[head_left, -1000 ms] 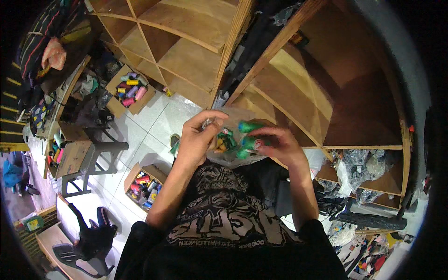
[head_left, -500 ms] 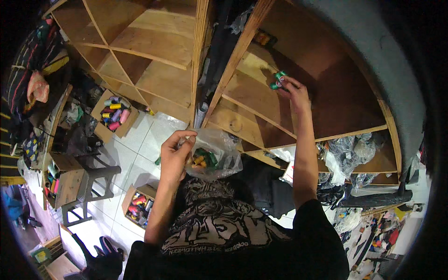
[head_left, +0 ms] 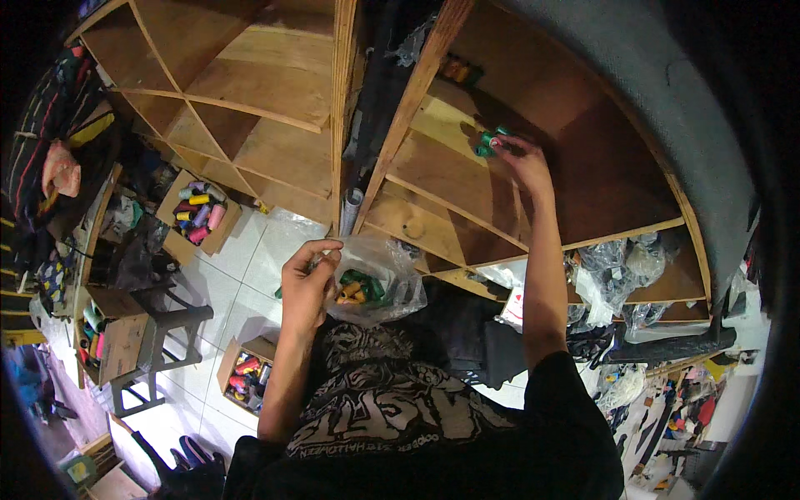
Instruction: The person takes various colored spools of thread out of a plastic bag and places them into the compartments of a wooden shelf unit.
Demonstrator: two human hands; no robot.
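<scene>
My left hand (head_left: 307, 287) is closed on the edge of a clear plastic bag (head_left: 404, 287), which hangs open in front of my chest. Green and golden-yellow thread spools (head_left: 360, 287) lie inside the bag. Farther off, my right hand (head_left: 528, 165) reaches into a large wooden shelf compartment (head_left: 596, 142). Its fingers are closed on green thread spools (head_left: 485, 145) over the pale shelf board; I cannot tell whether they touch the wood. Deeper in that compartment, a short row of dark orange-brown spools (head_left: 460, 71) stands against the side.
Cardboard boxes of coloured spools sit at the left: one box (head_left: 171, 242) by the shelves, another box (head_left: 227, 367) on the tiled floor. A grey plastic stool (head_left: 179, 317) stands between them. Bagged items (head_left: 621, 271) fill the lower right shelf. A vertical wooden divider (head_left: 342, 108) separates the shelves.
The view has shifted slightly. My right hand, still with the green spools, has turned a little, and the spools now sit lower against the shelf board. My left hand keeps hold of the bag.
</scene>
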